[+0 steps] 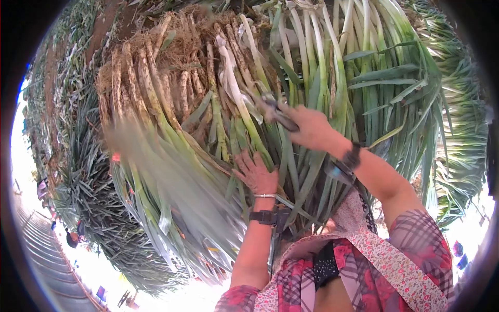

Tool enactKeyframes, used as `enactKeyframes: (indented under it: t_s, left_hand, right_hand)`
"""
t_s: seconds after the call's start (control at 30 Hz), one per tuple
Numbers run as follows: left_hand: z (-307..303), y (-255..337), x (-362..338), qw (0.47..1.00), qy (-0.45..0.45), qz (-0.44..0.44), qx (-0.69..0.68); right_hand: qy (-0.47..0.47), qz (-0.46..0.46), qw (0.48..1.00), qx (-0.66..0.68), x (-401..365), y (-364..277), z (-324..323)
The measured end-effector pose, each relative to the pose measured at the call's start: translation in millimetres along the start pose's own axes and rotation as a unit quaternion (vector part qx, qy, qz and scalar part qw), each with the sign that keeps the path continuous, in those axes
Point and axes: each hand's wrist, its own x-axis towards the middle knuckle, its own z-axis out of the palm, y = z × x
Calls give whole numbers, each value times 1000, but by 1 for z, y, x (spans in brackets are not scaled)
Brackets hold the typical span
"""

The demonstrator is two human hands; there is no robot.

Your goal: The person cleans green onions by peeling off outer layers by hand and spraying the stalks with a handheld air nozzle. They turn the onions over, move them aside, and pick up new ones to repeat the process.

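Note:
My left hand [257, 176] lies with fingers spread on the green leaves of a leek [240, 101] whose pale stalk has loose white skin on it. To its upper right, my right hand [313, 128] is closed around a short hand tool [282, 115] with a dark handle; its tip is blurred, close over the stalks. On the left lie unpeeled leeks [150, 86] with brown, dirty outer skin and matted roots [174, 39]. Clean white-and-green leeks [317, 41] lie to the upper right of the tool.
A broad blurred streak of leaves [174, 179] crosses the lower left of the pile. More leeks [460, 119] are stacked along the right edge. A long bank of dark green leaves [99, 208] runs down the left, beside corrugated sheeting [47, 260].

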Motion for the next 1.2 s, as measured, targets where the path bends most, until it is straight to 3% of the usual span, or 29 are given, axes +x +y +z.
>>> enactKeyframes:
  t_s: [0.13, 0.17, 0.23, 0.27, 0.63, 0.87, 0.93, 1.0, 1.2]
  left_hand:
    - [-5, -7, -12, 1000, -25, -10, -7]
    - [-8, -7, -11, 999, -43, -4, 11]
    - [-8, -5, -9, 998, -52, -7, 18]
    - [-7, -4, -7, 998, -56, -6, 26]
    - [17, 7, 16, 998, -32, -48, 31]
    - [27, 5, 35, 995, -4, -96, 17]
    - [19, 6, 35, 996, 3, -88, -10]
    - [9, 4, 33, 992, -8, -98, -76]
    - [-24, 5, 31, 983, -32, -107, -142]
  right_hand:
    - [-103, -55, 993, 12, -101, -17, -25]
    - [-112, -53, 992, 13, -117, -25, -30]
    - [-230, -16, 973, -11, -137, -35, -38]
    - [-232, -13, 973, -11, -138, -35, -36]
    - [-55, -9, 998, -37, -61, -13, -1]
    - [-182, -27, 983, 0, -119, -31, -17]
    - [-166, -26, 986, 5, -108, -33, -16]
    - [-76, -19, 997, 13, -90, -30, -10]
    - [-47, -18, 999, 22, -80, -23, -19]
